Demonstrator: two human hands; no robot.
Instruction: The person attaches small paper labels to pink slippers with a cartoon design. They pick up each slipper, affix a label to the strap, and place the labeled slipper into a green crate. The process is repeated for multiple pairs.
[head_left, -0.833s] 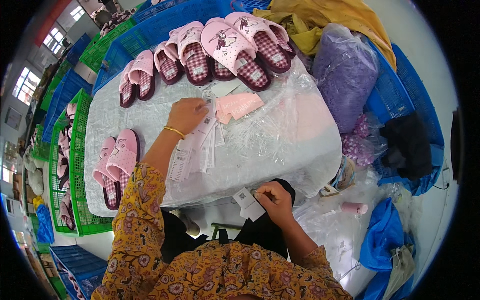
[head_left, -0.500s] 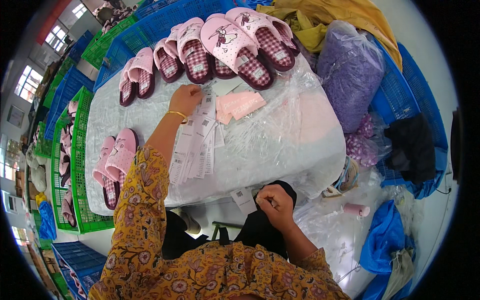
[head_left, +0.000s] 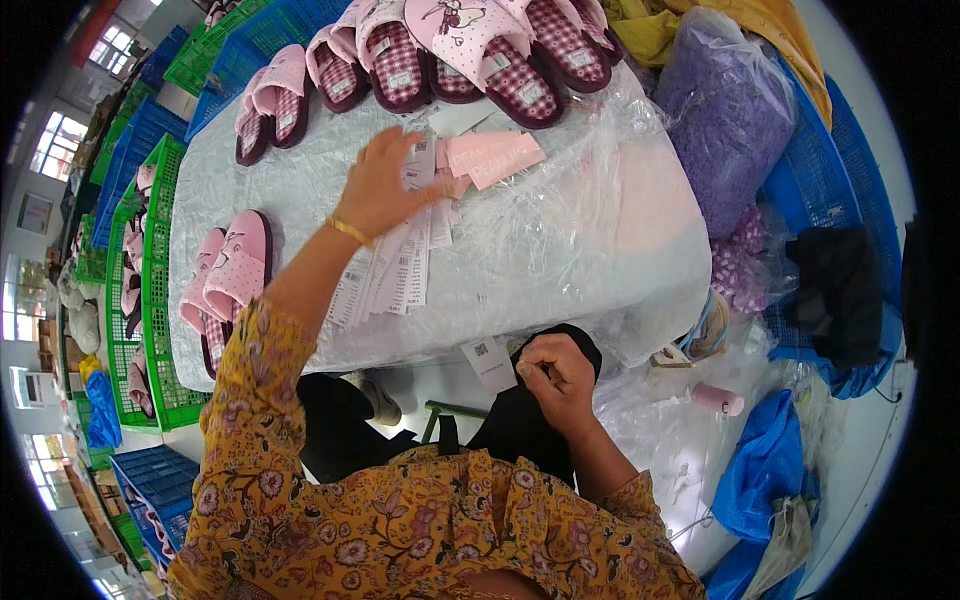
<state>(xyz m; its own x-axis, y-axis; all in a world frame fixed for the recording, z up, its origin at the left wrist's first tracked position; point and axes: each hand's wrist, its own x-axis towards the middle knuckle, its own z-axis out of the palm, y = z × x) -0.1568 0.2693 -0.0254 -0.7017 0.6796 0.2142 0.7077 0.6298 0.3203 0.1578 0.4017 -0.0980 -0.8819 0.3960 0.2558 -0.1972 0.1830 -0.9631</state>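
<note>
My left hand spreads over the top of a fanned pile of white printed paper tags, its thumb stretched toward the pink cards. Its fingers are apart; nothing shows in its grasp. Low over my right knee, my right hand is closed in a pinch at the edge of a single white tag. Two pink cards and a blank white card lie right of my left hand. Pink slippers with checked insoles line the far side of the table; another pair sits at the left.
The plastic-covered table fills the middle. A green crate with slippers stands on its left. At the right are a bag of purple material, a blue crate and a black cloth. A pink roll lies below on clear plastic.
My left hand has opened from a closed pinch, its fingers and thumb spreading over the tags. My right hand stays pinched beside the single tag. The whole view has shifted, the table appearing higher.
</note>
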